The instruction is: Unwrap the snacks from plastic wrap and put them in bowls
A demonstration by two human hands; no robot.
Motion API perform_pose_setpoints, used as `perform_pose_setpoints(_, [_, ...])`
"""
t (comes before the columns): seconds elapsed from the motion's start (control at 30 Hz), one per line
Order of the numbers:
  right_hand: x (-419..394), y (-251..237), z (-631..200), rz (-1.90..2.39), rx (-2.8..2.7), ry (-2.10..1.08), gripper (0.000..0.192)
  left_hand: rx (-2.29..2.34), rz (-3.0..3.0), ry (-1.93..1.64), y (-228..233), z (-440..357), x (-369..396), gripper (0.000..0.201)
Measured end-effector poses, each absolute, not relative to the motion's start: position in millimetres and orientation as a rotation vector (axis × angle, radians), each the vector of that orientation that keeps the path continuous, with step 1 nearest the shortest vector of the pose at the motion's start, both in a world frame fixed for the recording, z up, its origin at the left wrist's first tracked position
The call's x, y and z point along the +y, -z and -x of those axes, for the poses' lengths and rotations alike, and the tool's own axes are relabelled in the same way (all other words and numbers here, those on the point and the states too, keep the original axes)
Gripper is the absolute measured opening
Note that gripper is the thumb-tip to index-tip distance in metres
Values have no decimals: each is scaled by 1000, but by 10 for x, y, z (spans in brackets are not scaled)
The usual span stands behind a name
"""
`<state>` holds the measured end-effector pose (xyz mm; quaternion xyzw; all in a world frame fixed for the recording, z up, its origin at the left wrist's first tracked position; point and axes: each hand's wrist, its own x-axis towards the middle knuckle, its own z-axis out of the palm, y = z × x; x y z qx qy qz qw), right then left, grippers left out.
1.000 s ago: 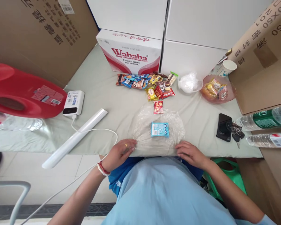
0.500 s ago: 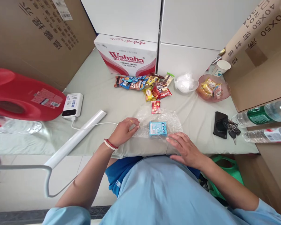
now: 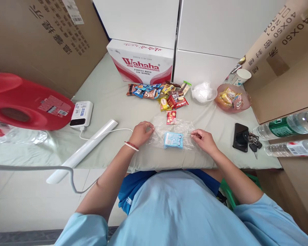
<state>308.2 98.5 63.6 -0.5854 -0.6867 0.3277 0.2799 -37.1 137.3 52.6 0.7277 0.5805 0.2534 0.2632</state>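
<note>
In the head view, the person's left hand [image 3: 141,132] pinches the left edge of a clear plastic wrap sheet [image 3: 173,131] spread on the cloth-covered worktop [image 3: 110,99], and the right hand [image 3: 204,139] pinches its right edge, fingers closed on the film at about 3 o'clock from the blue snack packet [image 3: 173,139] that lies at the sheet's middle. The film looks very light, limp and clingy, wrinkled where it is gathered; by my judgement it would tear or bunch if pulled hard, so the corners and side edges, where the hands now grip, seem the sound places to hold it. The blue packet looks small, light and a little crinkly, easy to shift under the film. At 12 o'clock from it, just past the film's far edge, sits a small red snack packet [image 3: 171,117], and farther on a pile of mixed snacks [image 3: 159,92] before a Wahaha carton [image 3: 143,61]. At 1 o'clock stand a white plastic bag [image 3: 202,91], a pink bowl [image 3: 246,99] and a paper cup [image 3: 242,76]. At 3 o'clock lie a phone [image 3: 240,136] with keys [image 3: 253,143] and two water bottles [image 3: 290,126]. At 9 o'clock lie a wrap roll [image 3: 84,150], a power bank [image 3: 81,113] and a red jug [image 3: 23,102].
</note>
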Motion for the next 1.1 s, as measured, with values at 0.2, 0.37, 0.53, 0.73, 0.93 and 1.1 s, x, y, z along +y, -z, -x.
perform_pose_setpoints(0.2, [1071,-439,-3040,1778,-1960,-839,23,1698,-2013,-742,-432,300,1344,24])
perform_pose_setpoints(0.37, [1199,-662,-3004,1747,-2158,-456,32,2014,-2103,-1150,-824,146,970,25])
perform_pose_setpoints(0.53, [1627,-816,-2700,1677,-2326,-359,39,1470,-2373,-887,-915,-417,628,32])
perform_pose_setpoints(0.73, [2021,-783,-2342,1920,-2423,-634,42,1588,-2374,-406,-686,-766,647,29])
perform_pose_setpoints(0.93, [1897,-980,-2365,1531,-2566,-728,21,1612,-2414,-380,-634,-739,649,29])
perform_pose_setpoints(1.1, [1370,-990,-2496,1053,-2777,-485,26,1627,-2410,-435,-528,-741,616,28])
